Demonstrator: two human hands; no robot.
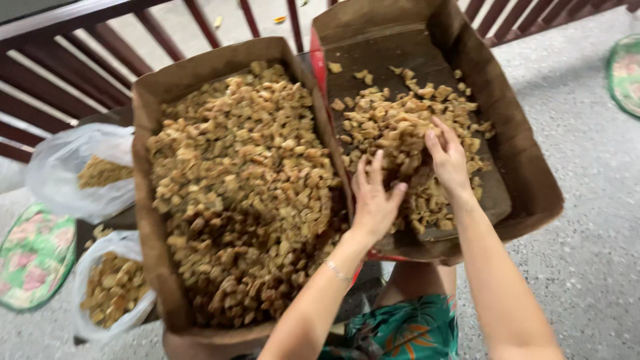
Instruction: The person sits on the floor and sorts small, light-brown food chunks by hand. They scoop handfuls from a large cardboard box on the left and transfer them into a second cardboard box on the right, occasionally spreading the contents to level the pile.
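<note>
Where lumpy tan chunks (400, 127) lie, both hands (375, 200) dig.

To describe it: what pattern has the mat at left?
Green mat with pink flowers, head view.

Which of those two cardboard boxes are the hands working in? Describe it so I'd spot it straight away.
Start at the dark red railing along the top. Two open cardboard boxes sit side by side in front of it; take the right-hand box, where the left hand and right hand dig into the brown chunks. Unlike the heaped left box, it is only partly filled, its dark floor showing.
</note>
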